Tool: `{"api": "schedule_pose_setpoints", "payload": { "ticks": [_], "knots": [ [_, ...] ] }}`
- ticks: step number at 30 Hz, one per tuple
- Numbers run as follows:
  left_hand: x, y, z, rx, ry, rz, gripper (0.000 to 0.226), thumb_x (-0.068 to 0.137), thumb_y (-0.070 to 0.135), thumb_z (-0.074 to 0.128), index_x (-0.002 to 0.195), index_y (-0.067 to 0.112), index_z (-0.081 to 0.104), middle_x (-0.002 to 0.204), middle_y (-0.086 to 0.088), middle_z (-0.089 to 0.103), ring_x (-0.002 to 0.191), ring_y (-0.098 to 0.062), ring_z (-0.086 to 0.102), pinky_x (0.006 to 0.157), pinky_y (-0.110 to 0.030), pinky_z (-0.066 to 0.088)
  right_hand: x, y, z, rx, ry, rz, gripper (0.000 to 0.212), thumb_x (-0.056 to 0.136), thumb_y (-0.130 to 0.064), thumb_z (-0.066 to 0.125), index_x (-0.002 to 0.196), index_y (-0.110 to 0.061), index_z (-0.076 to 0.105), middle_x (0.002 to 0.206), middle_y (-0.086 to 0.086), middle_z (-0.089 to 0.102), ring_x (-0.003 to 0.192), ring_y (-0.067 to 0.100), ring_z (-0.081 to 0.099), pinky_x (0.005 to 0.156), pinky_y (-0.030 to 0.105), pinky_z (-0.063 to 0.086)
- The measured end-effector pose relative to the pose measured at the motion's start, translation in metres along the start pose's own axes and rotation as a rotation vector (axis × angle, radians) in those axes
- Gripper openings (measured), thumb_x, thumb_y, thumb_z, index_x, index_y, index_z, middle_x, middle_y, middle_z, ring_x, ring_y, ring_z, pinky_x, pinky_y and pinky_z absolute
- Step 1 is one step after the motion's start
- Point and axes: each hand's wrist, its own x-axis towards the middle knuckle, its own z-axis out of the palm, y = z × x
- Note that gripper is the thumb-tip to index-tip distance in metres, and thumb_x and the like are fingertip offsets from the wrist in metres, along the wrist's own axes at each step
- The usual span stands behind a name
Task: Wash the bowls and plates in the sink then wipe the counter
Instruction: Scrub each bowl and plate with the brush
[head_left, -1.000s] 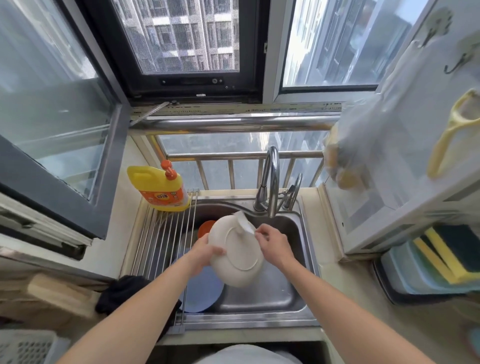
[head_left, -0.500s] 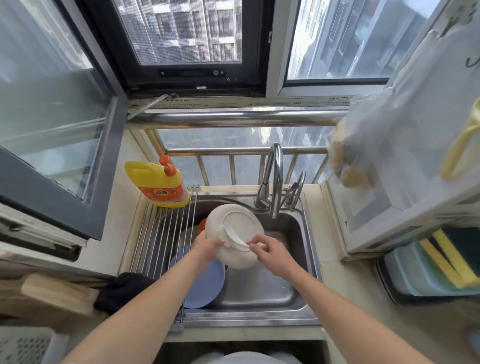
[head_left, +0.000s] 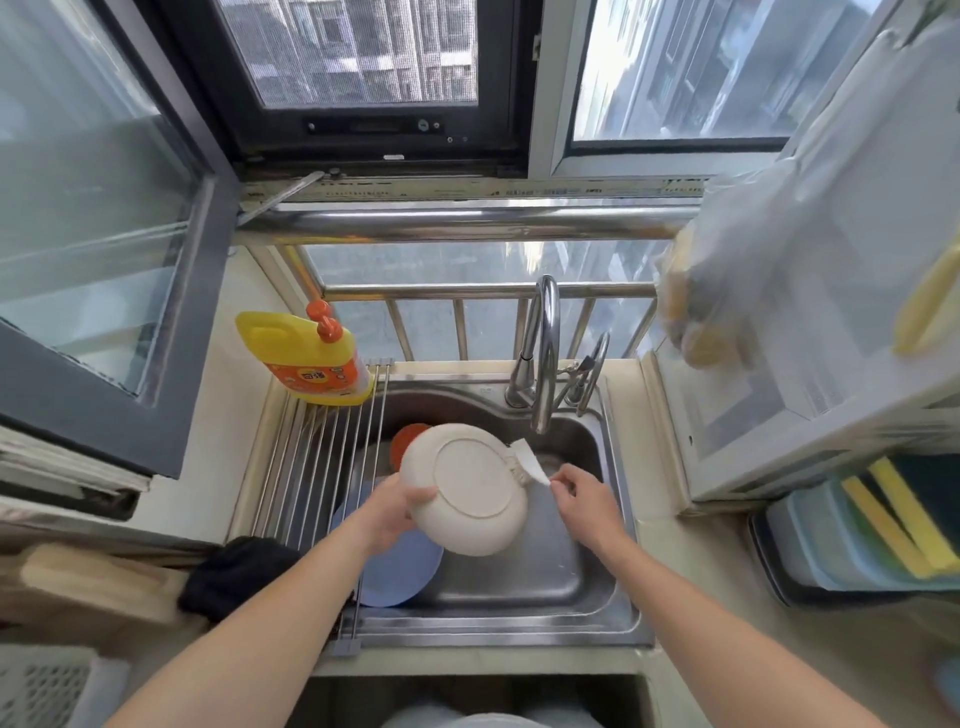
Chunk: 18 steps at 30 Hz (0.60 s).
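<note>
My left hand (head_left: 390, 513) grips the left rim of a cream bowl (head_left: 466, 487), which is held over the steel sink (head_left: 540, 566) with its underside turned toward me. At the bowl's right rim lies a small white cleaning cloth (head_left: 525, 461), and my right hand (head_left: 582, 493) pinches it there. Under the bowl a blue plate (head_left: 397, 571) lies in the sink's left part, and an orange dish (head_left: 406, 440) shows behind the bowl.
The tap (head_left: 540, 358) arches over the sink's back. A roll-up drying rack (head_left: 322, 467) covers the sink's left side, with a yellow detergent bottle (head_left: 306, 358) at its back. A black cloth (head_left: 234, 577) lies on the left counter; sponges in a bin (head_left: 883, 519) sit right.
The bowl has turned and dropped slightly. My right hand has slid the white cloth from the bowl's base out to its right rim.
</note>
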Motion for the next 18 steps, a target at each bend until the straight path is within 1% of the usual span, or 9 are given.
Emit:
{"api": "schedule_pose_setpoints", "payload": {
  "ticks": [2,4,6,8,10,11,13,16,18],
  "knots": [
    [-0.003,-0.003,0.002,0.110,-0.143,-0.030,0.057,0.083,0.015,0.074,0.137,0.021,0.057,0.129,-0.008,0.069,0.120,-0.032,0.064,0.100,-0.057,0.052,0.004,-0.013,0.005,-0.008,0.005,0.005,0.013,0.097,-0.035,0.053,0.090,-0.030,0.063,0.083,0.000,0.070,0.080,0.024,0.064,0.068,0.036,0.048],
    [-0.005,-0.004,0.008,0.168,-0.183,-0.050,0.053,0.085,0.010,0.073,0.134,0.025,0.059,0.127,-0.004,0.070,0.119,-0.029,0.065,0.098,-0.051,0.054,0.005,-0.028,0.011,0.034,-0.034,-0.046,0.013,0.096,-0.037,0.054,0.093,-0.030,0.065,0.087,-0.001,0.071,0.082,0.022,0.064,0.069,0.035,0.046],
    [-0.004,-0.005,0.012,0.184,-0.142,-0.034,0.050,0.087,0.004,0.070,0.132,0.024,0.059,0.122,-0.003,0.072,0.115,-0.027,0.066,0.094,-0.047,0.056,0.001,-0.039,0.017,0.111,-0.106,-0.118,0.011,0.095,-0.037,0.057,0.092,-0.031,0.066,0.076,-0.007,0.068,0.073,0.014,0.061,0.067,0.032,0.045],
    [-0.003,-0.003,0.013,0.167,-0.090,-0.012,0.051,0.087,0.000,0.067,0.133,0.020,0.057,0.121,-0.006,0.071,0.112,-0.027,0.067,0.089,-0.045,0.058,-0.005,-0.041,0.020,0.156,-0.214,-0.206,0.010,0.094,-0.039,0.060,0.091,-0.033,0.066,0.057,-0.009,0.056,0.055,0.007,0.049,0.060,0.029,0.040],
    [-0.005,0.001,0.013,0.181,-0.085,0.021,0.051,0.087,-0.004,0.064,0.131,0.020,0.057,0.123,-0.008,0.070,0.109,-0.026,0.067,0.080,-0.041,0.059,-0.010,-0.037,0.019,0.149,-0.308,-0.293,0.010,0.095,-0.041,0.060,0.094,-0.033,0.067,0.051,-0.006,0.049,0.051,0.007,0.041,0.058,0.028,0.036],
    [-0.005,0.003,0.012,0.209,-0.101,0.036,0.050,0.087,-0.005,0.064,0.129,0.022,0.057,0.122,-0.008,0.070,0.108,-0.026,0.067,0.079,-0.040,0.059,-0.012,-0.036,0.018,0.152,-0.319,-0.312,0.011,0.095,-0.041,0.060,0.095,-0.032,0.067,0.051,-0.005,0.048,0.051,0.008,0.040,0.058,0.029,0.036],
    [-0.005,0.005,0.011,0.264,-0.130,0.037,0.052,0.085,-0.002,0.067,0.129,0.025,0.057,0.122,-0.007,0.070,0.111,-0.027,0.067,0.085,-0.044,0.060,-0.011,-0.034,0.017,0.176,-0.250,-0.285,0.011,0.096,-0.040,0.060,0.096,-0.032,0.067,0.054,-0.007,0.052,0.053,0.008,0.044,0.059,0.031,0.038],
    [-0.002,0.003,0.007,0.295,-0.140,0.016,0.061,0.080,0.004,0.076,0.132,0.025,0.053,0.124,-0.007,0.069,0.114,-0.028,0.066,0.092,-0.052,0.058,-0.003,-0.033,0.017,0.116,-0.015,-0.092,0.013,0.097,-0.036,0.055,0.094,-0.029,0.065,0.079,-0.005,0.070,0.076,0.018,0.064,0.070,0.035,0.051],
    [-0.001,0.001,0.006,0.289,-0.138,0.018,0.063,0.079,0.005,0.078,0.132,0.026,0.052,0.125,-0.007,0.068,0.114,-0.028,0.066,0.092,-0.053,0.057,0.001,-0.031,0.016,0.071,0.054,0.005,0.014,0.097,-0.034,0.051,0.091,-0.028,0.062,0.084,-0.002,0.070,0.079,0.023,0.064,0.071,0.038,0.052]
  ]
}}
